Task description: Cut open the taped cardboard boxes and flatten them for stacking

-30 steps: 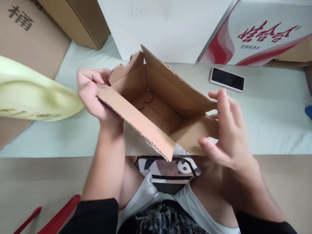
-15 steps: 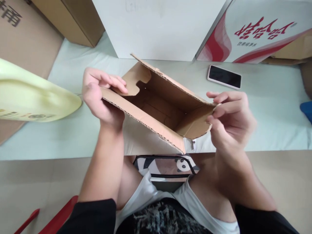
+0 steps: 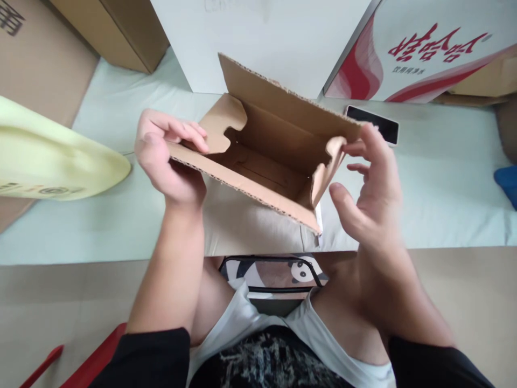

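Observation:
A brown cardboard box (image 3: pixel 278 145) is tilted in the middle, its top open and its flaps raised, with the bare inside showing. My left hand (image 3: pixel 169 153) grips its left end, thumb outside and fingers over the near flap's edge beside the notched left flap. My right hand (image 3: pixel 367 188) is at the right end, its fingers apart, fingertips touching the far flap's corner and the thumb free of the card. The notched right flap stands up just left of those fingers.
A phone (image 3: pixel 374 125) lies behind my right hand on the pale green cloth (image 3: pixel 444 183). White box (image 3: pixel 262 48), red-and-white carton (image 3: pixel 424 59) and brown box (image 3: pixel 121 32) line the back. A yellow-green container (image 3: pixel 60 156) stands left; a blue object (image 3: pixel 507 186) lies right.
The far flap has swung up and outward, and the right flap now stands more upright. My right hand has let go of the right flap, its thumb moving away and its fingers rising.

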Action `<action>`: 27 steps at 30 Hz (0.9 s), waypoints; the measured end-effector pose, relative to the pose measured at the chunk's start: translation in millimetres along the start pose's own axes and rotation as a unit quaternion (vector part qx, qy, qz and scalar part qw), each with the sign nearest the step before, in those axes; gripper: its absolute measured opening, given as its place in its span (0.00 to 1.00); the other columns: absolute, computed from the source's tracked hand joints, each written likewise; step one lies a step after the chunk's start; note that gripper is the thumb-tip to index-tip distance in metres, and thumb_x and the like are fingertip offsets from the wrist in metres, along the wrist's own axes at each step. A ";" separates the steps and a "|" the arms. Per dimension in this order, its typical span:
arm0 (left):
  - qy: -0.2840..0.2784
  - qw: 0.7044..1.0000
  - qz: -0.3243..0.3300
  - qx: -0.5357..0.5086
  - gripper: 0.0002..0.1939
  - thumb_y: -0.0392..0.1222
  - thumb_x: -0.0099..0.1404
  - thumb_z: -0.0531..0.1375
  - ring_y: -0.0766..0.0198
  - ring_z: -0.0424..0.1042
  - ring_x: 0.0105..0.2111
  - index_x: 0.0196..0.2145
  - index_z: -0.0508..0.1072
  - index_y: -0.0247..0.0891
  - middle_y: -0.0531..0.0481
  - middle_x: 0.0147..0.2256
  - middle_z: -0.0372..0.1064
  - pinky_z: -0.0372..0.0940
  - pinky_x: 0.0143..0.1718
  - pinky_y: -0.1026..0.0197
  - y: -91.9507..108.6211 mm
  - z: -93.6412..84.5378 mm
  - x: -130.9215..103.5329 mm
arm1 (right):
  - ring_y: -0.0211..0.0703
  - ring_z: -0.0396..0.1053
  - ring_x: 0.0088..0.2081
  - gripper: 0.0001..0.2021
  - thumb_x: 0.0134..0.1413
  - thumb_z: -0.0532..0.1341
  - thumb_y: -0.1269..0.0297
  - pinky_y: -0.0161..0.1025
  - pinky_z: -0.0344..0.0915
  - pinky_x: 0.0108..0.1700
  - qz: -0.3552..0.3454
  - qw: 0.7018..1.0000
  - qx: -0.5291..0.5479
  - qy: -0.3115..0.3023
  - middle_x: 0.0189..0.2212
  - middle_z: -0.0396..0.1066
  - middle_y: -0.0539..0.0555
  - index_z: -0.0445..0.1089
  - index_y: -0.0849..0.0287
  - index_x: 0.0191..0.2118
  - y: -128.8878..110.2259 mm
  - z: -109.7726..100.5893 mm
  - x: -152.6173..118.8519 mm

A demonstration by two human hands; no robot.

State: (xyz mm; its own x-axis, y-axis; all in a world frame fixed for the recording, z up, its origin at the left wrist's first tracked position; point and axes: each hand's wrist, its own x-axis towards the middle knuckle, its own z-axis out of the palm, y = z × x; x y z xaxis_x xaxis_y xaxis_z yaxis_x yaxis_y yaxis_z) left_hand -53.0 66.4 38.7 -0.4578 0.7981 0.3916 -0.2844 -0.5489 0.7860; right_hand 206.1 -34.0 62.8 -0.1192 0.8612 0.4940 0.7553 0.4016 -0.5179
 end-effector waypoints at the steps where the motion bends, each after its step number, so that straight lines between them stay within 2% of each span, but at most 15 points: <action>1: 0.002 1.000 -0.003 0.008 0.38 0.40 0.83 0.28 0.67 0.63 0.18 0.22 0.65 0.39 0.55 0.18 0.55 0.67 0.34 0.58 -1.3 0.3 0.2 | 0.64 0.68 0.64 0.28 0.69 0.56 0.54 0.69 0.69 0.63 -0.003 1.000 -0.005 -0.009 0.62 0.70 0.60 0.58 0.44 0.71 2.6 1.9 0.3; 5: 0.021 0.999 -0.017 0.034 0.32 0.51 0.84 0.39 0.68 0.63 0.18 0.23 0.63 0.40 0.58 0.16 0.53 0.67 0.35 0.60 -5.9 -1.2 0.4 | 0.63 0.62 0.69 0.16 0.69 0.58 0.55 0.71 0.57 0.72 -0.018 0.999 -0.039 -0.033 0.62 0.74 0.55 0.73 0.45 0.58 11.1 9.0 0.1; 7: 0.011 0.999 -0.015 0.048 0.27 0.59 0.79 0.48 0.68 0.63 0.20 0.27 0.64 0.40 0.59 0.17 0.54 0.68 0.37 0.60 -7.5 -4.8 0.0 | 0.62 0.62 0.69 0.14 0.68 0.59 0.54 0.70 0.57 0.72 -0.016 0.999 -0.026 -0.031 0.60 0.75 0.55 0.74 0.46 0.55 14.4 12.1 -0.9; 9: -0.044 0.997 0.008 0.068 0.24 0.64 0.69 0.63 0.67 0.67 0.25 0.34 0.68 0.39 0.59 0.22 0.62 0.69 0.41 0.60 -8.9 -9.7 -0.6 | 0.61 0.65 0.66 0.17 0.66 0.61 0.50 0.66 0.65 0.67 -0.001 1.000 0.020 0.013 0.60 0.71 0.58 0.71 0.45 0.57 18.3 15.7 -2.5; 10: -0.073 0.994 0.030 0.075 0.25 0.64 0.63 0.68 0.67 0.69 0.29 0.38 0.69 0.38 0.57 0.26 0.66 0.69 0.43 0.60 -9.9 -12.4 -0.7 | 0.61 0.66 0.65 0.21 0.64 0.62 0.47 0.64 0.68 0.63 0.011 0.998 0.049 0.046 0.61 0.68 0.59 0.68 0.44 0.59 20.6 17.7 -3.5; 12: -0.114 0.987 0.079 0.080 0.30 0.61 0.59 0.74 0.65 0.73 0.39 0.46 0.71 0.37 0.52 0.38 0.71 0.69 0.47 0.60 -12.5 -17.5 -0.2 | 0.61 0.64 0.67 0.30 0.61 0.62 0.42 0.62 0.72 0.59 0.025 0.989 0.103 0.099 0.68 0.58 0.61 0.58 0.41 0.65 25.4 21.8 -5.3; 14: -0.133 0.982 0.100 0.093 0.31 0.56 0.59 0.76 0.62 0.74 0.47 0.51 0.71 0.37 0.47 0.47 0.71 0.69 0.52 0.59 -15.8 -22.3 1.9 | 0.62 0.59 0.72 0.36 0.63 0.57 0.38 0.64 0.70 0.62 0.022 0.989 0.124 0.083 0.73 0.50 0.60 0.47 0.37 0.71 29.1 25.2 -6.4; 15: -0.137 0.980 0.102 0.106 0.31 0.53 0.59 0.77 0.61 0.74 0.50 0.53 0.71 0.37 0.45 0.50 0.71 0.69 0.55 0.58 -17.4 -24.5 3.3 | 0.61 0.57 0.73 0.38 0.64 0.54 0.37 0.66 0.67 0.64 0.019 0.991 0.120 0.055 0.74 0.50 0.60 0.42 0.37 0.74 30.1 26.4 -6.6; 17: -0.151 0.971 0.108 0.149 0.29 0.44 0.58 0.78 0.57 0.72 0.56 0.53 0.73 0.36 0.43 0.55 0.70 0.68 0.61 0.55 -19.7 -27.9 5.9 | 0.60 0.59 0.72 0.39 0.66 0.50 0.36 0.68 0.64 0.68 0.015 0.995 0.101 0.018 0.69 0.59 0.62 0.36 0.39 0.76 30.4 27.4 -6.2; 18: -0.156 0.965 0.115 0.176 0.26 0.40 0.59 0.77 0.56 0.71 0.59 0.52 0.74 0.36 0.42 0.57 0.71 0.66 0.63 0.54 -20.0 -28.9 6.8 | 0.60 0.62 0.70 0.38 0.67 0.49 0.36 0.68 0.63 0.69 0.013 0.996 0.088 0.011 0.65 0.64 0.61 0.39 0.40 0.76 29.9 27.1 -5.7; 20: -0.167 0.949 0.129 0.234 0.18 0.34 0.63 0.73 0.55 0.70 0.62 0.50 0.77 0.37 0.42 0.59 0.72 0.64 0.67 0.52 -18.0 -29.1 7.1 | 0.61 0.66 0.67 0.31 0.68 0.50 0.39 0.68 0.60 0.72 -0.004 0.998 0.070 0.009 0.58 0.69 0.60 0.54 0.42 0.71 28.3 25.1 -4.6; 22: -0.191 0.928 0.124 0.296 0.10 0.36 0.68 0.68 0.54 0.73 0.60 0.47 0.81 0.39 0.44 0.57 0.76 0.64 0.68 0.50 -12.6 -27.5 5.6 | 0.62 0.65 0.67 0.23 0.69 0.53 0.42 0.70 0.55 0.74 -0.026 0.998 0.060 0.005 0.54 0.70 0.58 0.69 0.44 0.61 27.3 22.8 -4.2; 23: -0.203 0.917 0.113 0.324 0.07 0.39 0.69 0.67 0.53 0.75 0.58 0.45 0.82 0.42 0.46 0.55 0.78 0.64 0.68 0.49 -9.0 -26.5 4.4 | 0.63 0.64 0.69 0.20 0.69 0.54 0.44 0.70 0.53 0.75 -0.031 0.998 0.061 0.001 0.54 0.70 0.57 0.73 0.45 0.57 27.5 22.4 -4.6; 25: -0.232 0.894 0.089 0.373 0.08 0.45 0.71 0.64 0.53 0.76 0.58 0.45 0.83 0.47 0.50 0.53 0.79 0.66 0.67 0.49 -1.9 -24.8 1.9 | 0.63 0.61 0.71 0.19 0.68 0.56 0.45 0.70 0.54 0.75 -0.022 0.996 0.090 0.006 0.58 0.68 0.57 0.73 0.44 0.58 30.2 24.4 -6.8; 27: -0.245 0.875 0.093 0.408 0.11 0.46 0.72 0.61 0.53 0.76 0.59 0.47 0.83 0.49 0.52 0.54 0.80 0.67 0.67 0.49 2.5 -24.3 0.2 | 0.64 0.59 0.72 0.25 0.67 0.57 0.42 0.68 0.61 0.71 0.016 0.989 0.148 0.022 0.67 0.61 0.56 0.65 0.40 0.66 36.1 30.4 -10.5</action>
State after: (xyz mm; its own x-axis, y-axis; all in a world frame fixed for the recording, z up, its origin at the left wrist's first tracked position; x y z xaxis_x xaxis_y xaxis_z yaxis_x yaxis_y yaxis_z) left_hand -74.3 59.2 29.0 0.0404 0.8346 0.5494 0.5442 -0.4795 0.6885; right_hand 215.0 -19.1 17.7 -0.0647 0.8634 0.5004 0.5359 0.4530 -0.7124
